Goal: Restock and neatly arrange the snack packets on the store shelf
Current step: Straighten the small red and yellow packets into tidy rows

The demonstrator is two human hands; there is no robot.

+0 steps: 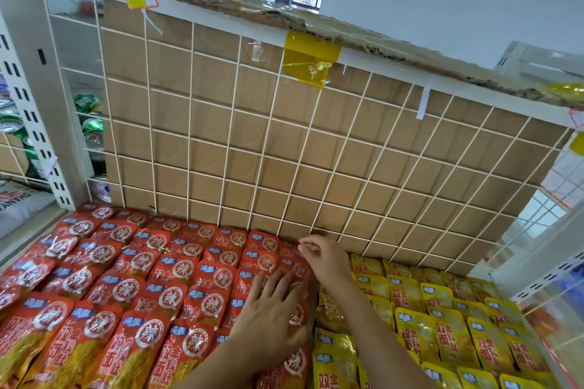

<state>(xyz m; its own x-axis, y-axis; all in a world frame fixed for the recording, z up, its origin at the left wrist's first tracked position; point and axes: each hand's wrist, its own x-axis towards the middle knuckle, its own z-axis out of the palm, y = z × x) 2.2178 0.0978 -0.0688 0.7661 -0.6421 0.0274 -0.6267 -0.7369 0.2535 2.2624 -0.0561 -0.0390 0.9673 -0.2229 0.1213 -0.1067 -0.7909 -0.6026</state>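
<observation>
Two hands work where the red packets (132, 287) meet the yellow packets (442, 319) on the shelf. Left hand (271, 319) lies flat with fingers spread, pressing on the rightmost red column, gripping nothing. Right hand (325, 256) reaches to the back row by the wire grid (284, 142) fronting cardboard (215, 79), fingertips pinching a red packet's top edge

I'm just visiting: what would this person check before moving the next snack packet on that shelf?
1. Left hand flat on the red packets: ok.
2. Right hand at the back of the red column, grip: cannot tell.
3. Red rows overlapping evenly: ok.
4. Yellow packets next to the red ones lying straight: not ok, a few are crooked.
5. Red and yellow kept apart: ok.
</observation>
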